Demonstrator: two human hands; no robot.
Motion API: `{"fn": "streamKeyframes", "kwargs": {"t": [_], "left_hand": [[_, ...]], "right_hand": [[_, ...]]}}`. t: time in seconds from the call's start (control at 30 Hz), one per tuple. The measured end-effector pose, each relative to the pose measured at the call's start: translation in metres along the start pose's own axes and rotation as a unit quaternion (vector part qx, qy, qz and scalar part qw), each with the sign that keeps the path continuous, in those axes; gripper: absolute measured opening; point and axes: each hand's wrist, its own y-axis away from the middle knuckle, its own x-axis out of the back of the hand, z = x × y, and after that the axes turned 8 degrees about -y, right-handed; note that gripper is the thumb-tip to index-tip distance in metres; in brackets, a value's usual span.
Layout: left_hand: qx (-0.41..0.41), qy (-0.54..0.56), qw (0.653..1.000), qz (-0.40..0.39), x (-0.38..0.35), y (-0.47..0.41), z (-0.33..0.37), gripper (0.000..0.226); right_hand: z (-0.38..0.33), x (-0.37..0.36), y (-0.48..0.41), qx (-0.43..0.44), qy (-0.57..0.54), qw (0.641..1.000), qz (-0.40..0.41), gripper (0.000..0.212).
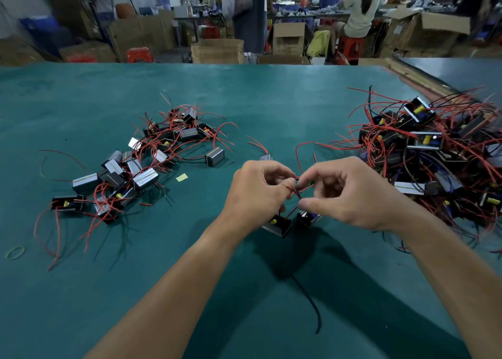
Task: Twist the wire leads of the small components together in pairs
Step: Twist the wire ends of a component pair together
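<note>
One green worktop (244, 100) carries everything. Taking the hands as dial centre, the larger tangled heap (434, 152) of components lies at 2 to 3 o'clock. A looser, smaller group (141, 163) lies at 9 to 10 o'clock; it cannot be told whether its leads are already joined.

The left hand (258, 193) and right hand (345, 195) meet at centre, both raised above the worktop. Each is closed in a fingertip pinch on the red leads (296, 189), which cross between the two hands. One lead loops round the left forefinger.

Two components hang just below, at 6 o'clock: the left component (277, 224) and the right component (305, 219), side by side and near the surface.

Handling, as judged: the boxes are light and rigid; the leads are thin, flexible and springy, and likely to unwind if released early. Grip the leads close to the crossing point, not the boxes, and avoid hard pulls at the lead roots.

A black cable (309, 301) trails at 6 o'clock; a rubber band (15, 252) lies at 8 o'clock.
</note>
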Motion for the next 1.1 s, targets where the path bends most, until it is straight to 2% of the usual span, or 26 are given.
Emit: {"fn": "streamKeyframes", "kwargs": {"t": [0.1,0.37,0.6,0.83,0.97,1.03,1.1], "left_hand": [[0.019,0.044,0.998,-0.032,0.000,0.000,0.004,0.016],[0.138,0.157,0.971,-0.118,0.006,0.005,0.013,0.022],[0.071,0.082,0.968,-0.228,0.004,0.010,0.008,0.014],[0.011,0.029,0.977,-0.211,-0.002,0.010,0.004,0.016],[-0.038,-0.050,0.975,-0.211,-0.004,0.009,0.002,0.014],[-0.049,-0.083,0.983,-0.157,-0.007,0.007,-0.001,0.018],[-0.023,-0.098,0.990,-0.095,-0.008,0.004,-0.002,0.030]], "right_hand": [[0.001,-0.002,-0.001,0.009,0.020,0.998,0.051,0.015],[0.005,-0.005,-0.002,0.003,0.041,0.998,0.054,0.021],[0.013,0.005,-0.006,-0.007,0.090,0.988,0.123,0.019],[0.013,0.006,-0.007,0.001,0.043,0.986,0.159,0.021],[0.015,0.005,-0.009,-0.003,0.044,0.985,0.167,0.024],[0.016,0.004,-0.009,-0.004,0.043,0.985,0.166,0.024],[0.017,0.004,-0.009,-0.007,0.050,0.985,0.164,0.026]]}}
